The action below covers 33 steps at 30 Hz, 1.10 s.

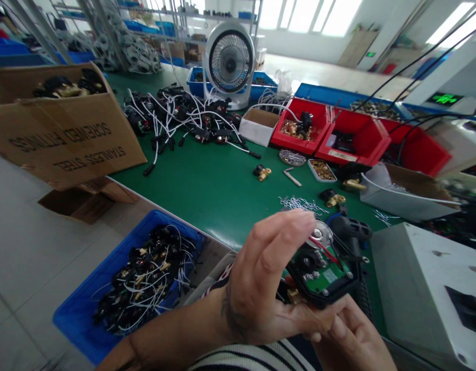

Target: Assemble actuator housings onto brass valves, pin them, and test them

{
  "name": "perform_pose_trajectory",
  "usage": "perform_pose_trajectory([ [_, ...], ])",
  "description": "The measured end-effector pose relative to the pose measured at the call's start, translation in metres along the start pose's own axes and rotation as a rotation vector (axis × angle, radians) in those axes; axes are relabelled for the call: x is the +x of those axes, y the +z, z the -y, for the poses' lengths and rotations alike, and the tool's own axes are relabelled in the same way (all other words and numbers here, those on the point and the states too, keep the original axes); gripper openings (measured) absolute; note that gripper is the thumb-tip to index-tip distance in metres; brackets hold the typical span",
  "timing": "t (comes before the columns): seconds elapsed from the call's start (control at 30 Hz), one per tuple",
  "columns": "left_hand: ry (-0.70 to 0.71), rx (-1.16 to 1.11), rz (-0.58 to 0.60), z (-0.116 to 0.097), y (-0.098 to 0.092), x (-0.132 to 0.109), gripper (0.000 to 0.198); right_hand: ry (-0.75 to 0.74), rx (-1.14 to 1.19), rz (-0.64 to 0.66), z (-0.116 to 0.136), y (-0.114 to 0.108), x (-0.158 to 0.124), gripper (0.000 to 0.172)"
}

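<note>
A black actuator housing [318, 296] is held low at the right, its open face showing a green circuit board [330, 274], a round silver part and a red wire. Part of a brass fitting [294, 296] shows beneath it. My left hand [257, 278] curves around the housing's left side, fingers raised along it and thumb stretched under its near edge. From below, my right hand [351, 332] grips the near edge; some of its fingers are hidden. Just behind the housing lies a black and blue power tool [349, 232], partly covered.
Brass valve fittings [263, 172], loose silver pins [301, 204] and a small tray of brass parts [322, 170] lie on the green table [199, 190]. Red bins [301, 111] and a fan [230, 64] stand behind. A grey metal box [419, 288] borders the right; a blue crate [77, 309] sits left.
</note>
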<state>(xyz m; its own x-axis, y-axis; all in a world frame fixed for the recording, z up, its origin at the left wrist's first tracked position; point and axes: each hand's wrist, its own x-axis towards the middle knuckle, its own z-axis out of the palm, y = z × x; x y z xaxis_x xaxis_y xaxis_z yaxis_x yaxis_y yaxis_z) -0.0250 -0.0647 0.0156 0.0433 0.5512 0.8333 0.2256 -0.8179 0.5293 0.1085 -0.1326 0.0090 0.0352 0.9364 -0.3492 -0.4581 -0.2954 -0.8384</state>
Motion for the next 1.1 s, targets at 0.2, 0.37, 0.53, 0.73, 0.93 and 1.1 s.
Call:
perform_pose_trajectory([
  [0.2,-0.051,-0.008,-0.002,-0.003,0.001,-0.004,0.089,0.012,0.020,-0.002,0.001,0.001,0.000,0.050],
  [0.37,-0.064,-0.060,-0.012,-0.003,0.002,-0.005,0.092,0.013,0.036,-0.013,0.001,0.002,-0.001,0.046],
  [0.53,-0.033,-0.059,-0.009,-0.004,0.001,-0.005,0.093,0.020,0.027,-0.031,0.000,0.002,-0.002,0.048],
  [0.73,-0.684,-0.572,-0.019,-0.003,-0.003,0.002,0.060,-0.004,0.002,-0.073,0.001,0.003,-0.003,0.053],
  [0.93,-1.001,-0.815,-0.009,0.007,-0.004,0.008,0.042,0.010,-0.029,-0.068,0.005,0.011,-0.007,0.052],
  [1.1,-0.855,-0.709,0.058,0.001,-0.006,0.009,0.043,-0.067,-0.070,-0.093,0.006,0.016,-0.004,0.041],
])
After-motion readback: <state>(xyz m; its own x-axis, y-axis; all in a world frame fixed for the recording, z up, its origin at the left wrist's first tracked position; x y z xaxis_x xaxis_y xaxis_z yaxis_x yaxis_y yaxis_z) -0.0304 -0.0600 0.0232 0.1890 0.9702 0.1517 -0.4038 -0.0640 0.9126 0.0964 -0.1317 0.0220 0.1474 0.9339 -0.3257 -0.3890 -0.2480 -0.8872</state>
